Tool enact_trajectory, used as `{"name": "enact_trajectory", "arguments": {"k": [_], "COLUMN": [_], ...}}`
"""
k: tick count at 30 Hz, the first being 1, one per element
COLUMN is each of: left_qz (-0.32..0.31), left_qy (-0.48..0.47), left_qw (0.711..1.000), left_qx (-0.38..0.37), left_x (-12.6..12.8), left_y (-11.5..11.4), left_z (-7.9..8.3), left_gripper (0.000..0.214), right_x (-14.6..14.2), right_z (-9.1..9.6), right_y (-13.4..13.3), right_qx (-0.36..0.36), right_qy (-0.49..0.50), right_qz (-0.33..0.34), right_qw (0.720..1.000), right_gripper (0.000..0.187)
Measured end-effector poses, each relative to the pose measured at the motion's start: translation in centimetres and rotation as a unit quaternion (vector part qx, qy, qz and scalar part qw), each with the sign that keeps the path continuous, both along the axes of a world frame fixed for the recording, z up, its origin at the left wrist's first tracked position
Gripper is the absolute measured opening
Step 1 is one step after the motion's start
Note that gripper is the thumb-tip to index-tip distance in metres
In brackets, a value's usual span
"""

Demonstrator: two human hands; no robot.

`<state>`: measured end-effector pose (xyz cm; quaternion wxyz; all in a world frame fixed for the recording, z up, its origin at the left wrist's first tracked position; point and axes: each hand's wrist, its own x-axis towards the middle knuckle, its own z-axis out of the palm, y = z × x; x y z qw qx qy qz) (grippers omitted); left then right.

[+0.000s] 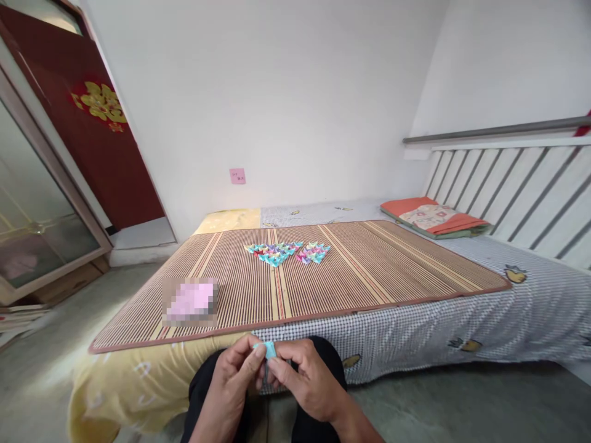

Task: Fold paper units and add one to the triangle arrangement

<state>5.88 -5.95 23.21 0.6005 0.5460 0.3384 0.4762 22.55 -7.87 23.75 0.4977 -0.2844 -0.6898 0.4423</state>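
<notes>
A small piece of light-blue folded paper (270, 350) is pinched between both hands, just off the bed's front edge and above my knees. My left hand (237, 367) grips its left side with thumb and fingers. On the right side, my right hand (302, 373) closes on it with the thumb on top; the fingertips beneath are partly hidden. Farther off on the bamboo mat (341, 271) lies a wide cluster of multicoloured folded-paper pieces (273, 252), set in rows. Beside it is a smaller cluster of similar pieces (314, 253).
A blurred-out pink item (191, 300) lies at the mat's left front. The mat covers a bed with a checked sheet (415, 332) and a yellow cloth (138, 369). Folded orange bedding (434, 216) rests by the white headboard (517, 191). A pink note (237, 176) sticks to the wall.
</notes>
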Motion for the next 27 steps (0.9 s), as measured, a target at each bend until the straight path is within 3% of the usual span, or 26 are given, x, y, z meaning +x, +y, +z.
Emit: {"name": "enact_trajectory", "arguments": {"k": [7,15,18,21,27], "left_qz": [-0.024,-0.002,0.008,0.035,0.153], "left_qy": [0.030,0.060,0.063,0.066,0.058], "left_qw": [0.999,0.998,0.998,0.997,0.983], "left_qx": [0.003,0.004,0.003,0.018,0.083], "left_x": [0.6,-1.1,-1.6,-1.5,-0.4], "left_y": [0.1,3.0,4.6,6.7,14.0], "left_z": [0.6,-2.6,-2.9,-1.2,4.8], "left_gripper": [0.043,0.049,0.049,0.051,0.049], "right_x": [0.8,0.0,-0.2,-0.3,-1.4], "right_z": [0.0,-1.6,-1.3,-0.1,4.1], "right_y": [0.0,3.0,4.9,7.6,15.2], "right_qx": [0.000,-0.072,-0.080,-0.049,0.012], "right_qy": [-0.037,-0.006,-0.016,-0.033,-0.011], "right_qz": [-0.015,0.018,0.036,0.042,-0.002], "right_qw": [0.999,0.997,0.996,0.997,1.000], "right_gripper": [0.039,0.038,0.037,0.031,0.030]}}
